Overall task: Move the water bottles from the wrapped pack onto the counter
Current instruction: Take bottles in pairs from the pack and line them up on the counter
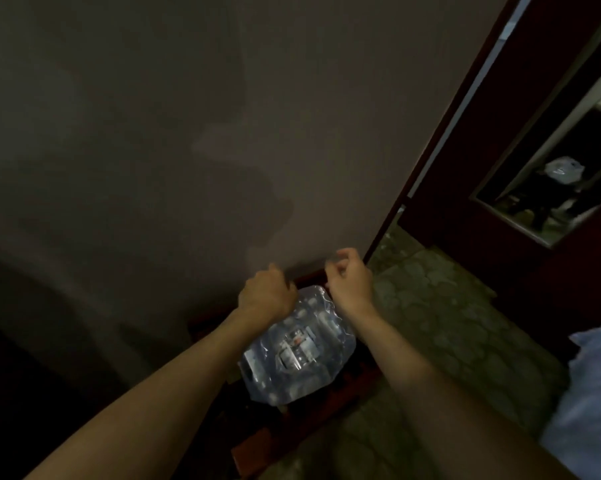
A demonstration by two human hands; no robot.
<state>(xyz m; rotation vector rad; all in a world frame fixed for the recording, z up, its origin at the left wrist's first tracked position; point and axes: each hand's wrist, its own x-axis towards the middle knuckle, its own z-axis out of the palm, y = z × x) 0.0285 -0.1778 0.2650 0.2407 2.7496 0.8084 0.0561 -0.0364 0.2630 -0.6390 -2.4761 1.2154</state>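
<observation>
The wrapped pack (297, 344) lies low by the wall, its long axis running away from the person. Both hands are at its far end: left hand (266, 294) grips the wrap, right hand (347, 275) pinches film above it.

The bottles inside the wrapped pack (297, 344) blur together under glare, uncountable.

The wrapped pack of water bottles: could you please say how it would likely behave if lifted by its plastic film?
The pack looks full, so probably heavy for its size. Its film looks thin, glossy and crinkled, so likely slippery and apt to stretch or tear where the left hand and right hand grip it.
</observation>
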